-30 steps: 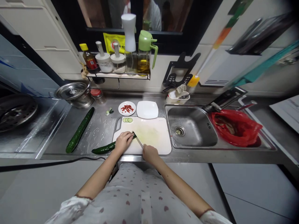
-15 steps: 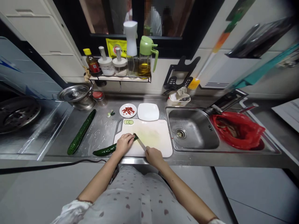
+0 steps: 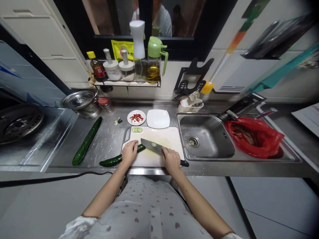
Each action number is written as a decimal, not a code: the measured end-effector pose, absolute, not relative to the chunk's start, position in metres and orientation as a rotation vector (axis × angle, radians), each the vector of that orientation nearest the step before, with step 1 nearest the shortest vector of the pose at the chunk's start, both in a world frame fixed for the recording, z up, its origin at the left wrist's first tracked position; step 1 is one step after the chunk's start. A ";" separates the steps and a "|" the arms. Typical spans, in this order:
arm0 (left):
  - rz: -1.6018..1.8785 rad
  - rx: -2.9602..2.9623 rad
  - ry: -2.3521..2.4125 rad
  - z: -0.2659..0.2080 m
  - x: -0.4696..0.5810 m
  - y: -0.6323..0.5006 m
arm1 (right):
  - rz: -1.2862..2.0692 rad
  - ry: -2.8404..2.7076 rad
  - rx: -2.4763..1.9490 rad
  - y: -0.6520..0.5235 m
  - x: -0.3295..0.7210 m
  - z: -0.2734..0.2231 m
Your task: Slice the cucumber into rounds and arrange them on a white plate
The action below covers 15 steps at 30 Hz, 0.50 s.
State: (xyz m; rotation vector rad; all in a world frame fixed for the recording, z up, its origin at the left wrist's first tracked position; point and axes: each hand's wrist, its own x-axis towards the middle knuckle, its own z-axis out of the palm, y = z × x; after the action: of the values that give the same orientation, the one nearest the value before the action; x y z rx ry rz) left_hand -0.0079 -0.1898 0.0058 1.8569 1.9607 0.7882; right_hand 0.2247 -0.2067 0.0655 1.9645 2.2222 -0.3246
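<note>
The head view shows the left hand (image 3: 129, 153) holding the cut cucumber (image 3: 111, 161), which lies across the left edge of the cutting board (image 3: 171, 141). The right hand (image 3: 171, 160) grasps the kitchen knife (image 3: 146, 143), its handle reaching past the board's front right corner, a cucumber slice (image 3: 154, 144) on the blade. More slices (image 3: 137, 130) overlap near the back left corner.

there were two hands (image 3: 129, 153), one knife (image 3: 147, 143), one cutting board (image 3: 149, 162) and two cucumbers (image 3: 87, 142) toward the front edge of the bench (image 3: 62, 146). at least three slices (image 3: 137, 130) lay at the board's far left corner, one more on the knife. two plates (image 3: 158, 119) sat along the board's far edge; one sink (image 3: 211, 142) and one red bag (image 3: 259, 141) lay past its right edge. five containers (image 3: 153, 71) stood on the shelf (image 3: 134, 83).
</note>
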 end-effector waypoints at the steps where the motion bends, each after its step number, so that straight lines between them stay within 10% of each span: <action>1: 0.832 1.832 1.977 0.006 -0.008 -0.189 | -0.313 2.235 1.972 -0.207 0.226 0.065; 15: 0.621 2.093 1.632 0.055 0.031 -0.169 | -0.197 2.418 1.902 -0.208 0.225 0.062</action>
State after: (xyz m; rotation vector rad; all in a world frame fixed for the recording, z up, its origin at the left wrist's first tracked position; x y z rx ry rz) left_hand 0.0308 -0.1695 0.0553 2.0929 1.6323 0.6211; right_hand 0.2250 -0.2076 0.0625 1.9018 2.4176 -0.1975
